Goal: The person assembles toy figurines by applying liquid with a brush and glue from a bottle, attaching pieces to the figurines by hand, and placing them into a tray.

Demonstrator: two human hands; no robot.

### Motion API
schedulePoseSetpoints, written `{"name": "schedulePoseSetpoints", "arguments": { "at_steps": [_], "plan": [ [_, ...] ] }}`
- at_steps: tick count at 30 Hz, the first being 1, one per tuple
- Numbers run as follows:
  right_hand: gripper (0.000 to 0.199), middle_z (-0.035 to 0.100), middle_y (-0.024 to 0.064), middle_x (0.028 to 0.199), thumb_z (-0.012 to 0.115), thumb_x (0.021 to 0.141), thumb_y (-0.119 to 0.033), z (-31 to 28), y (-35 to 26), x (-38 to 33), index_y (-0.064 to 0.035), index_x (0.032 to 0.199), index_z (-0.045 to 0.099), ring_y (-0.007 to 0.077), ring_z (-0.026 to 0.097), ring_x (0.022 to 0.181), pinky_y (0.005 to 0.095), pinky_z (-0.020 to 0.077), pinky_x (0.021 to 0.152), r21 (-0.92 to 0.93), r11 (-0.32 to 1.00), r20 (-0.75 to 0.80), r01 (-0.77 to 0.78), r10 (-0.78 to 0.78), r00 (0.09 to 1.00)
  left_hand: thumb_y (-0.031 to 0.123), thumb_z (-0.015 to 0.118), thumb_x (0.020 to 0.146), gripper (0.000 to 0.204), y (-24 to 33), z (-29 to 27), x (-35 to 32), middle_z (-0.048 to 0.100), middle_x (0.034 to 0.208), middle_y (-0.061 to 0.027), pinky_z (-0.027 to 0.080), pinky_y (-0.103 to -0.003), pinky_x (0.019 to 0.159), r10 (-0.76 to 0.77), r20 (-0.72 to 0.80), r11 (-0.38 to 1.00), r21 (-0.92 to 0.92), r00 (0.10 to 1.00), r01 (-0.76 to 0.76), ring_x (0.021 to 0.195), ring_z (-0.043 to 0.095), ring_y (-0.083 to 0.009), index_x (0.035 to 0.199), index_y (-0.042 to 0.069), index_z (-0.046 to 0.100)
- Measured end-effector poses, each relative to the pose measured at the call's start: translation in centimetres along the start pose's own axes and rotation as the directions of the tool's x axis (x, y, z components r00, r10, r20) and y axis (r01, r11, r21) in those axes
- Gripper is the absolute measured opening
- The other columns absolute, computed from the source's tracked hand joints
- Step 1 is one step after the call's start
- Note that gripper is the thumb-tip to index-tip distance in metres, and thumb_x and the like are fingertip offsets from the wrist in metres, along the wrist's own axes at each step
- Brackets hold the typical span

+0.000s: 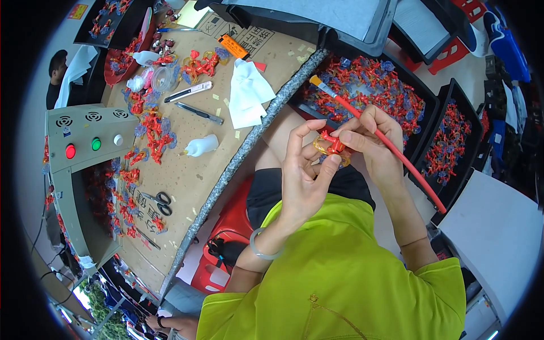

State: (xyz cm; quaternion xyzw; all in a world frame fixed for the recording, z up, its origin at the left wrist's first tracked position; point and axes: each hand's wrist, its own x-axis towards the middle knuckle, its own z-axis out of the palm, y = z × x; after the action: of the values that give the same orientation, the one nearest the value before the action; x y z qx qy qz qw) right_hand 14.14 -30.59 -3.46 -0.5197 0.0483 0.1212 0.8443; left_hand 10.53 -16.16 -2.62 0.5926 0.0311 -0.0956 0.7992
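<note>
Over my lap, both hands meet around a small red plastic figurine (336, 145) with yellow, see-through parts. My left hand (303, 184) holds it from below, thumb and fingers curled around its lower side. My right hand (374, 141) pinches its upper edge with the thumb. A long red-handled paintbrush (411, 169) is also gripped in that hand, its tan bristles pointing up and left. The fingers hide part of the figurine, so its exact shape cannot be made out.
A workbench (187, 153) at left bears figurines, white squeeze bottle (202, 145), cutter knife (188, 92), scissors (164, 204) and white cloth (247, 93). A beige machine (85, 136) stands beyond. Black trays of figurines (374, 90) lie ahead and right. Another person's arm (175, 324) shows lower left.
</note>
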Motion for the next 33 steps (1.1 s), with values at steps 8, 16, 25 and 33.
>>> {"name": "schedulePoseSetpoints", "arguments": {
  "at_steps": [8, 16, 25, 33],
  "plan": [
    [0.031, 0.065, 0.0142, 0.080, 0.066, 0.078, 0.003, 0.2, 0.3, 0.0, -0.0105, 0.074, 0.039, 0.0110, 0.062, 0.069, 0.0214, 0.0493, 0.058, 0.019, 1.000, -0.027, 0.021, -0.021, 0.999, -0.007, 0.052, 0.087, 0.046, -0.2, 0.0, -0.1, 0.064, 0.099, -0.0150, 0.052, -0.023, 0.076, 0.016, -0.014, 1.000, -0.001, 1.000, -0.016, 0.093, 0.063, -0.0161, 0.127, 0.001, 0.032],
    [0.032, 0.066, 0.0165, 0.085, 0.065, 0.081, 0.004, 0.3, 0.5, 0.1, -0.0092, 0.074, 0.036, 0.0148, 0.066, 0.082, 0.0223, 0.0534, 0.065, -0.024, 0.989, 0.054, 0.149, -0.147, 0.988, -0.007, 0.056, 0.084, 0.048, 0.2, 0.6, -0.2, 0.064, 0.098, -0.0156, 0.053, -0.025, 0.074, 0.113, -0.132, 0.973, 0.214, 0.985, -0.083, 0.090, 0.064, -0.0162, 0.126, 0.002, 0.034],
    [0.033, 0.065, 0.0201, 0.090, 0.063, 0.082, 0.007, 1.2, 1.0, -0.7, -0.0073, 0.075, 0.034, 0.0137, 0.065, 0.084, 0.0205, 0.0519, 0.065, -0.137, 0.954, 0.071, 0.268, -0.260, 0.963, -0.004, 0.056, 0.079, 0.046, -0.6, 0.3, -0.3, 0.065, 0.093, -0.0149, 0.051, -0.028, 0.074, 0.175, -0.226, 0.944, 0.316, 0.958, -0.098, 0.088, 0.065, -0.0193, 0.120, 0.003, 0.038],
    [0.035, 0.066, 0.0198, 0.088, 0.064, 0.080, 0.009, 1.5, 1.2, -0.5, -0.0079, 0.074, 0.034, 0.0184, 0.063, 0.088, 0.0263, 0.0521, 0.072, -0.129, 0.913, 0.119, 0.386, -0.373, 0.920, -0.006, 0.054, 0.078, 0.044, -0.2, 0.3, -0.4, 0.064, 0.095, -0.0165, 0.050, -0.028, 0.077, 0.194, -0.215, 0.950, 0.284, 0.957, -0.129, 0.089, 0.064, -0.0186, 0.119, 0.000, 0.039]
  ]
}}
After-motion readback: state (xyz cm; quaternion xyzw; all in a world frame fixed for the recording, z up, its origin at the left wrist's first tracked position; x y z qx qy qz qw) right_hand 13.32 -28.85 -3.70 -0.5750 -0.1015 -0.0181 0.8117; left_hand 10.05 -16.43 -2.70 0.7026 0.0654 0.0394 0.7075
